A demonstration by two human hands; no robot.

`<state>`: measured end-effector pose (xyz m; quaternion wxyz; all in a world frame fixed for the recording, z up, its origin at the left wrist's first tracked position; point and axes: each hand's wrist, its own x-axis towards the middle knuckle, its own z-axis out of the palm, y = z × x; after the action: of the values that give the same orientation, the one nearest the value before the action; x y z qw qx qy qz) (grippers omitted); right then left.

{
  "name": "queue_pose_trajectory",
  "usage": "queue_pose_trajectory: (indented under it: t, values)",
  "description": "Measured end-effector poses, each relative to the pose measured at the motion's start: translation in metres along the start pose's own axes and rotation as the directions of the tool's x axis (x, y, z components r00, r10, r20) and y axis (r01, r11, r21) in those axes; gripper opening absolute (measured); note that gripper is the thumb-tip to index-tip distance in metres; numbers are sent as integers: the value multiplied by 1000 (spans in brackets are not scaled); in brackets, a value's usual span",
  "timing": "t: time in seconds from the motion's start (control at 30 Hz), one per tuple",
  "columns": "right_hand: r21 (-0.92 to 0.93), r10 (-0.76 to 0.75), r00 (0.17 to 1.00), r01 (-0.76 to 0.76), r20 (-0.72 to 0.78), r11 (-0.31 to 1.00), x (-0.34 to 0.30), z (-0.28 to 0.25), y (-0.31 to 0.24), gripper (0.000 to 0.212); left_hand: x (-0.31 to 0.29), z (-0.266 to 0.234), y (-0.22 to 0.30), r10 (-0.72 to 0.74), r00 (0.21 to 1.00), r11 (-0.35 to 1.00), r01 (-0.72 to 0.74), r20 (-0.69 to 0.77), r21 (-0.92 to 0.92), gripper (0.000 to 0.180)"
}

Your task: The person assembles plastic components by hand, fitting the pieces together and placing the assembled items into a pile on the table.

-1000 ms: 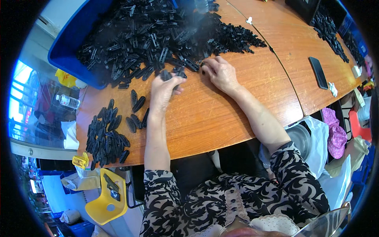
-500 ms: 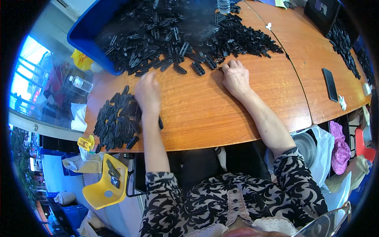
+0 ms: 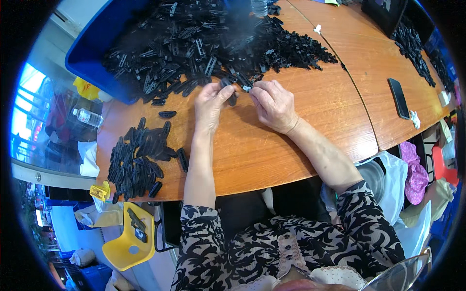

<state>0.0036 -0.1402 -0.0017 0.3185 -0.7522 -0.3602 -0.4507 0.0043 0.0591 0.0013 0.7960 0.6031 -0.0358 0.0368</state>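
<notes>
Between thumb and fingers, my left hand (image 3: 209, 107) grips a black elongated plastic part (image 3: 232, 98) at the front edge of the large heap. My right hand (image 3: 275, 105) is just to its right, fingers pinched together; whatever is in them is too small to make out. Beyond both hands spreads a heap of long black plastic parts (image 3: 194, 53), running into a pile of smaller black pieces (image 3: 296, 53) at the right. Left of my left forearm lies a second group of long black parts (image 3: 133, 160), with a single one (image 3: 167, 114) apart from it.
A blue bin (image 3: 92, 58) lies tipped at the back left, the heap at its mouth. On the wooden table (image 3: 272, 155) are a phone (image 3: 398, 98) and crumpled tissue (image 3: 415, 119) at the right. A yellow chair (image 3: 127, 250) stands lower left; plastic bags (image 3: 393, 177) hang lower right.
My left hand has moved right, from beside the near group to the heap, and now holds a black part. A single part now lies above that group. My right hand has shifted slightly left and nearer.
</notes>
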Motion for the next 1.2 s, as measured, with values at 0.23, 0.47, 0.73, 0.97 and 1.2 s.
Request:
queue_pose_trajectory:
  t: [0.23,0.47,0.73,0.97,1.2]
  values:
    - [35,51,993,-47,-109,998,3,1,-4,26,-2,16,-7,-63,971,924,144,231,-355,22]
    - [76,114,977,-102,-177,992,5,2,-11,26,-4,20,-1,-37,967,912,137,253,-386,27]
    - [60,96,983,-87,-155,994,6,2,-16,24,-10,31,-1,-39,973,951,106,227,-290,28]
    - [55,78,994,-74,-70,996,0,3,-12,23,-10,35,-6,-3,985,978,39,174,-204,28]
    - [-108,-40,984,60,176,992,0,9,-20,36,-6,24,-4,-98,992,962,115,79,-248,25]
